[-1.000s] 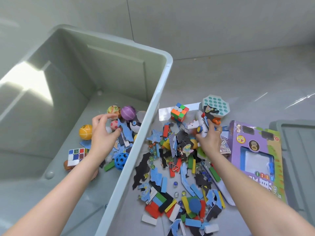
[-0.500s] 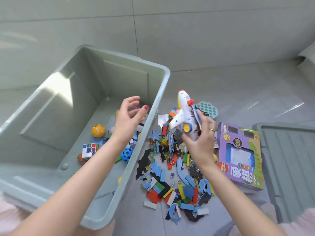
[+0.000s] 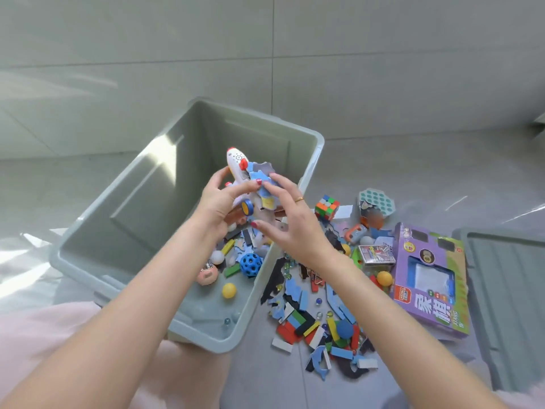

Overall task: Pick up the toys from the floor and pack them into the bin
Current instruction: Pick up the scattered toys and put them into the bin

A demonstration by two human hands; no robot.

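Toy airplane (image 3: 236,169): white plastic body, red fin, blue-and-yellow wheel, nose pointing to about 11 o'clock. It is hanging in the air over the open mouth of the bin (image 3: 306,175), near the wall at the bin's 3 o'clock side. Judged rigid and hollow, so light; the glossy shell is likely a bit slippery, and the fin and wheels look like the parts that could snap. The thick fuselage is the sensible place to grip, not the wings.

A few flat foam puzzle pieces (image 3: 262,184) are riding against the plane's flank at its 3 o'clock. Soft, featherweight, apt to slip out on their own.

Left hand (image 3: 219,202): it is grasping the fuselage from 9 o'clock, thumb and forefinger pinching across it, wrist bent upward, forearm reaching in over the bin's near corner.

Right hand (image 3: 290,222): fingers are spreading half open at the plane's 4 o'clock, fingertips touching the foam pieces; whether they are actually gripping anything cannot be told. Forearm is crossing the rim.

Inside the bin, at 6 o'clock of the plane: blue perforated ball (image 3: 250,264), yellow ball (image 3: 229,290), small scattered pieces.

On the floor at 3 to 5 o'clock of the bin, still unpacked: puzzle cube (image 3: 326,206), purple box (image 3: 430,278), a heap of coloured blocks (image 3: 312,326).
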